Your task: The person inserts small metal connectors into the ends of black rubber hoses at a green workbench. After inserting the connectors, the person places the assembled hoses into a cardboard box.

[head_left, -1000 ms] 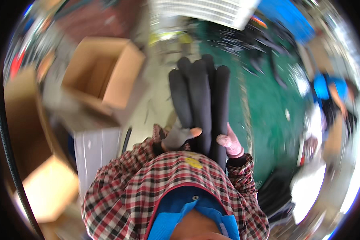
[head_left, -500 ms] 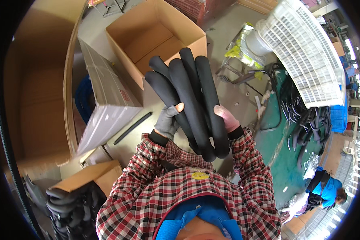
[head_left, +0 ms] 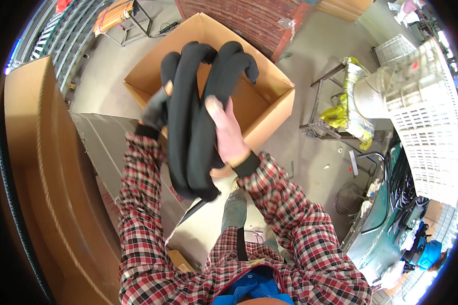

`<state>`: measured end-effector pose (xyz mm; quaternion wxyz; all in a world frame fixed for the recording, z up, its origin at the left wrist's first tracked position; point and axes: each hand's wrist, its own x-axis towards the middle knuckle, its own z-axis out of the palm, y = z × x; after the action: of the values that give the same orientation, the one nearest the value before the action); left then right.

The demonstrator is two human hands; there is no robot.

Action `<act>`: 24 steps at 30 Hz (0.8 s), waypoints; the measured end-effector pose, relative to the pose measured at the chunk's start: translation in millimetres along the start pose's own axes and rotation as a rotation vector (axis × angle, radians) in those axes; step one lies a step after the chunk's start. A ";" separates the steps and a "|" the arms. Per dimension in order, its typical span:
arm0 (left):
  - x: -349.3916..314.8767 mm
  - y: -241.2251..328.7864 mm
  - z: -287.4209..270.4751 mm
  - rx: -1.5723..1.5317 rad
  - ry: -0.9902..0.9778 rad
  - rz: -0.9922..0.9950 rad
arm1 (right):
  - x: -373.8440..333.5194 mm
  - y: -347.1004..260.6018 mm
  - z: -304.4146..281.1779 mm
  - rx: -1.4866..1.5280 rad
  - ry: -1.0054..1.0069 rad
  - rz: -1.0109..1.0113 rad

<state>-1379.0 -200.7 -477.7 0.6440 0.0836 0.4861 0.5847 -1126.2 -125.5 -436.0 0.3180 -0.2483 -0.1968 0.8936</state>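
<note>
A bundle of thick black foam tubes (head_left: 184, 117), bent over at both ends, is squeezed between my two hands above an open cardboard box (head_left: 259, 109). My left hand (head_left: 156, 108), in a grey glove with a bare fingertip showing, presses on the bundle's left side. On the other side my right hand (head_left: 227, 127), in a pink glove, lies along the tubes with its thumb on top. The bundle hides the left part of the box; bare cardboard shows inside at the right.
A tall cardboard box (head_left: 61, 203) and a grey carton (head_left: 112, 147) stand at the left. To the right are a metal stand with yellow wrapping (head_left: 348, 101), a white plastic crate (head_left: 432, 137) and a green table (head_left: 364, 249) with black tubes. Far right, a person in blue (head_left: 428, 254) bends.
My arms have stretched forward and left, carrying the foam tubes from near my chest to over the open box. My right hand has shifted onto the bundle's upper side.
</note>
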 end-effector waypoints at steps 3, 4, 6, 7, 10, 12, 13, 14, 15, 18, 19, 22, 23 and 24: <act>50.5 22.4 -94.3 0.389 0.383 0.078 | 90.5 32.2 1.2 -0.393 0.115 -0.079; 55.0 12.9 -122.3 0.648 0.607 0.072 | 103.6 51.8 -9.0 -0.509 0.304 -0.008; 50.0 -32.8 -170.2 0.935 0.987 -0.080 | 101.6 85.0 -49.5 -0.656 0.162 0.158; 47.4 -74.2 -188.9 0.905 1.088 -0.190 | 88.7 105.7 -70.4 -0.895 0.069 0.091; 40.2 -194.9 -249.1 1.233 0.926 -0.490 | 18.7 166.0 -133.3 -1.461 -0.316 0.302; 40.4 -251.6 -299.3 2.145 0.446 -0.469 | -14.8 200.8 -166.4 -1.825 -0.605 0.477; 41.1 -268.7 -325.2 2.101 0.478 -0.431 | -27.3 214.8 -179.7 -2.003 -0.669 0.390; 41.3 -280.4 -346.7 2.056 0.508 -0.393 | -38.6 226.2 -187.7 -2.185 -0.743 0.293; 42.7 -287.3 -364.7 2.018 0.538 -0.347 | -45.0 235.5 -194.9 -2.286 -0.712 0.249; 40.5 -305.1 -376.9 2.128 0.465 -0.161 | -58.6 242.7 -213.8 -2.251 -0.586 0.115; 38.2 -315.3 -364.7 1.651 0.670 -0.245 | -66.8 238.1 -221.3 -2.259 -0.547 0.070; 24.1 -360.9 -296.2 1.056 0.834 -0.423 | -103.2 208.1 -258.9 -2.309 -0.521 0.085; 13.4 -382.7 -267.8 1.680 0.626 -0.502 | -122.0 195.6 -274.4 -2.315 -0.479 0.045; 4.1 -405.7 -239.6 1.996 0.456 -0.556 | -140.3 182.8 -291.8 -2.319 -0.466 0.057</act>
<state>-1280.5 -430.2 -877.2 0.2882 0.3487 0.8575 -0.2451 -951.6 -294.1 -717.6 -0.1610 -0.2241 -0.9376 0.2115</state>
